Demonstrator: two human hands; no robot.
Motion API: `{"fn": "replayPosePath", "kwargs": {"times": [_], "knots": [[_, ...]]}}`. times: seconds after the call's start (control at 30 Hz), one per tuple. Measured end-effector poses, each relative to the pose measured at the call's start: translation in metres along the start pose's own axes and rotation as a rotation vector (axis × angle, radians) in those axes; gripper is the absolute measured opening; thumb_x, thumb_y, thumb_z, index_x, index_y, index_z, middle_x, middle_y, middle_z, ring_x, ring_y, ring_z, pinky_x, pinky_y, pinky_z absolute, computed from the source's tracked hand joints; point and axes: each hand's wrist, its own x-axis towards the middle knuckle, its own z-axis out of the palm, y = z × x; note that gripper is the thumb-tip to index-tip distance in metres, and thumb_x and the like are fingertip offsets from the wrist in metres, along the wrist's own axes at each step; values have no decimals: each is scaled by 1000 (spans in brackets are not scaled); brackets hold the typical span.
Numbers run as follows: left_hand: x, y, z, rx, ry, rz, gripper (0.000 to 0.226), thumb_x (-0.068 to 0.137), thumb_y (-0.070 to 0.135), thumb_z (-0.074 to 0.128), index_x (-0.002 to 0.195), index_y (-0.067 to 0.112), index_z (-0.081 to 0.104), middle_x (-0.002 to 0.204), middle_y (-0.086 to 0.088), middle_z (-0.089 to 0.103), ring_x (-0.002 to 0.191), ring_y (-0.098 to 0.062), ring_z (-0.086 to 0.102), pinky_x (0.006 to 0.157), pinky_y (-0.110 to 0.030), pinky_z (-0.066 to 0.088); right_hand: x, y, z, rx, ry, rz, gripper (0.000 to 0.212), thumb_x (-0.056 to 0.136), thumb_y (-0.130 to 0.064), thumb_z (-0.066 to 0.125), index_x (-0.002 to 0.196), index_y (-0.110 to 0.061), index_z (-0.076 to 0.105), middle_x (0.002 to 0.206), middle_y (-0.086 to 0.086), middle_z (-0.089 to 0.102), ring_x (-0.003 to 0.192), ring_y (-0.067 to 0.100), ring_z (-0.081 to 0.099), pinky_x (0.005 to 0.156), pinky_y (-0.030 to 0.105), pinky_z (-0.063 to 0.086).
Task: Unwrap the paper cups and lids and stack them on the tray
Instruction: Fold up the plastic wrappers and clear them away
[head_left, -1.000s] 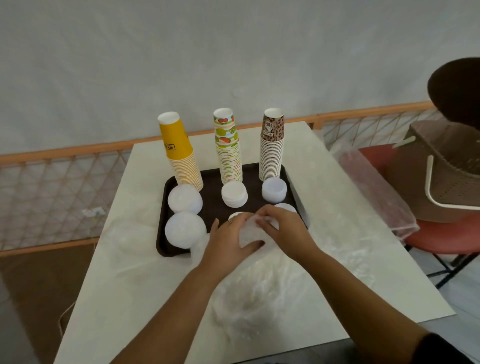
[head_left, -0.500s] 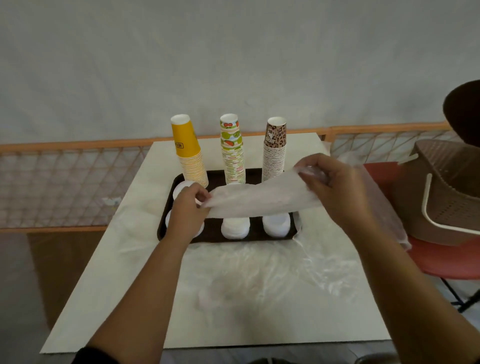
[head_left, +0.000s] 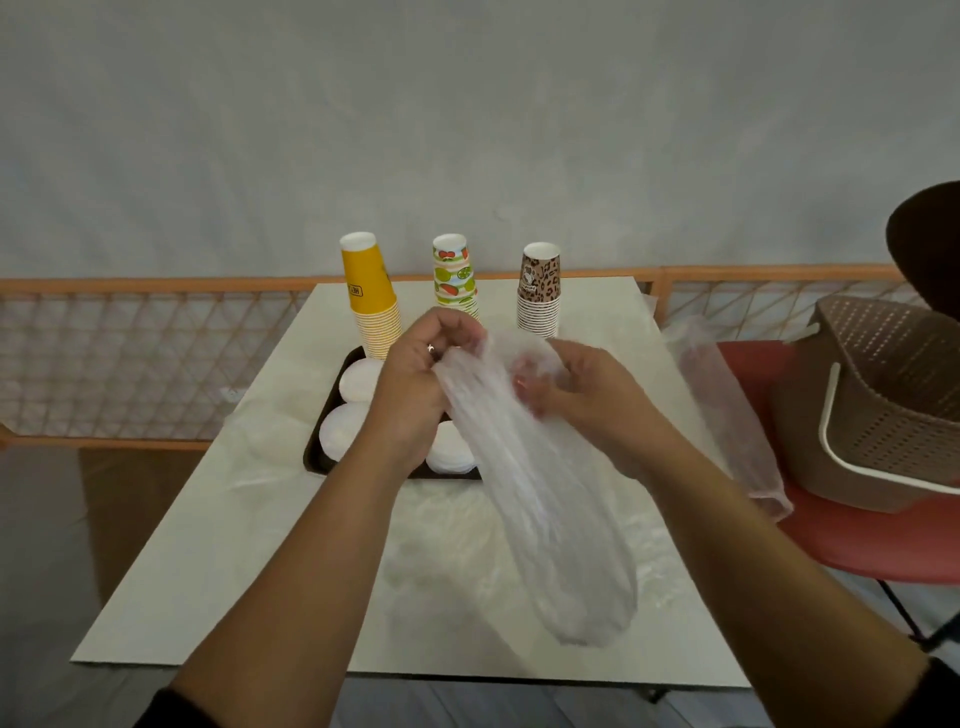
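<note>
A pale, smooth rectangular table (head_left: 218, 545) carries a dark, flat tray (head_left: 347, 374) with rounded corners, set toward the far edge. On the tray's far side stand three upright columns of nested paper cups, mouths down: a yellow stack (head_left: 371, 296) at left, a fruit-print stack (head_left: 454, 275) in the middle and a leopard-print stack (head_left: 539, 291) at right. Low piles of round white lids (head_left: 345, 434) sit in front of them on the tray.

Above the tray, both hands hold a long, thin, crinkled clear plastic sleeve (head_left: 545, 509). Its long axis slants from the hands down and toward the viewer's right, with the loose rounded end hanging over the near half of the table. The left hand (head_left: 415, 384) has its fingers curled, pinching the sleeve's upper end; the right hand (head_left: 587, 395) grips the film just beside it, fingers curled into the plastic.

Half a second ago the sleeve was stretched nearly level between hands held wide apart; now the hands have come together and it hangs lengthwise.

More crumpled clear film (head_left: 467, 561) lies on the table under it. At right, a woven brown basket (head_left: 883, 395) sits on a red chair (head_left: 857, 540).
</note>
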Motion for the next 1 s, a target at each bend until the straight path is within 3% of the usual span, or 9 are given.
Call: {"fn": "replayPosePath", "kwargs": {"times": [0.13, 0.23, 0.37, 0.43, 0.5, 0.63, 0.73, 0.87, 1.0], "knots": [[-4, -1, -12, -27, 116, 16, 34, 80, -21, 45, 78, 12, 57, 66, 11, 62, 56, -2, 54, 50, -13, 43, 5, 2, -27, 3, 281, -21, 22, 96, -21, 54, 76, -20, 64, 40, -10, 45, 35, 2, 35, 40, 16, 29], [-7, -3, -26, -11, 165, 20, 43, 76, -22, 45, 74, 16, 64, 74, 6, 65, 70, -7, 59, 60, -17, 48, 10, 2, -52, -92, 432, 6, 25, 96, -27, 52, 77, -22, 67, 34, -7, 43, 31, 4, 35, 38, 15, 29], [-5, -17, -57, 225, 254, -93, 29, 85, -11, 53, 79, 15, 64, 79, -4, 63, 56, -10, 54, 55, -26, 43, 12, 1, -70, -201, 599, -39, 25, 98, -31, 48, 84, -18, 65, 37, -13, 50, 32, 4, 43, 39, 13, 29], [0, -22, -78, 442, 302, -150, 19, 87, 1, 59, 82, 18, 65, 78, 3, 65, 61, -10, 58, 69, -37, 51, 12, -2, -78, -236, 681, -78, 25, 99, -33, 46, 87, -20, 63, 41, -15, 53, 34, 3, 46, 40, 12, 30], [5, -9, -81, 606, 340, -78, 15, 87, 15, 65, 102, 18, 62, 98, 4, 64, 83, -9, 59, 88, -43, 50, 12, -6, -79, -309, 690, -113, 23, 99, -32, 46, 85, -22, 61, 43, -12, 54, 37, 2, 49, 43, 13, 33], [14, 34, -11, 682, 47, 126, 126, 50, 61, 78, 149, 25, 11, 147, 9, 33, 132, -6, 31, 110, -30, 26, 25, -23, -45, -309, 410, -184, 19, 98, -18, 49, 85, -19, 63, 47, -9, 59, 44, 6, 58, 51, 14, 41], [21, 26, 41, 575, -250, 176, 151, 45, 37, 92, 148, 27, -17, 139, 27, 33, 128, 11, 30, 114, -20, 23, 38, -36, -24, -393, 266, -226, 18, 96, -17, 51, 86, -11, 65, 58, -7, 63, 56, 11, 62, 63, 22, 46], [34, 0, 60, 230, -190, 131, 129, 58, 9, 89, 150, 27, -1, 119, 12, 55, 111, 9, 54, 99, -20, 44, 46, -50, -35, -438, 187, -203, 30, 95, -19, 52, 86, 8, 62, 76, 26, 64, 70, 35, 62, 68, 40, 49], [30, -9, 72, 237, -90, 57, 29, 82, 16, 72, 107, 16, 57, 82, 12, 65, 75, 13, 61, 76, -11, 46, 42, -65, -40, -448, 178, -191, 27, 96, -16, 52, 79, -1, 68, 68, 11, 68, 57, 12, 60, 58, 26, 43]]}}
